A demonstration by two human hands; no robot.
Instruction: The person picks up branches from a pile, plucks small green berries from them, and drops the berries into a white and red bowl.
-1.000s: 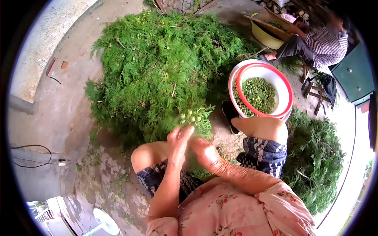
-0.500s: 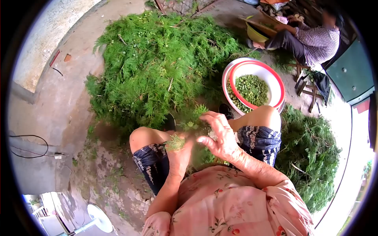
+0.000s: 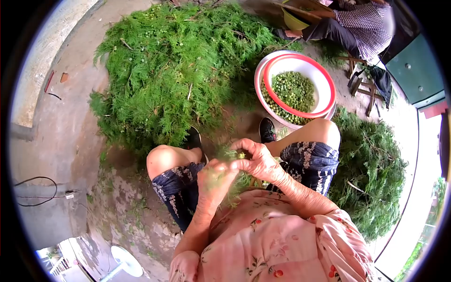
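Head view, read from the left: past the thin black cable (image 3: 55,188) on the floor, a broad heap of feathery bright-green branches (image 3: 159,75). Next, left hand (image 3: 213,183) curled around a fine-leaved green sprig (image 3: 225,152), close against the right hand (image 3: 263,162), with thumb and forefinger bent around a small yellow-green piece (image 3: 242,155). Judged by this pose, in the midst of fingertip work on the sprig, calling for a steady left hold and a light, exact right pinch. Beyond, a red-rimmed white plastic basin (image 3: 329,80) set inside a larger pale round basin (image 3: 258,80), both holding small round green fruits (image 3: 293,89). Further right, a darker green branch heap (image 3: 371,174), a brown wooden stool (image 3: 366,91) and a person in a checked shirt (image 3: 364,28), seated near a yellow-green basin (image 3: 293,21)

Hard to make out: left fingertips and sprig, blurred; sprig's stem, hidden in the hand; firmness of the right pinch, impossible to tell. Cut off at the top: person's head and far edge of the branches
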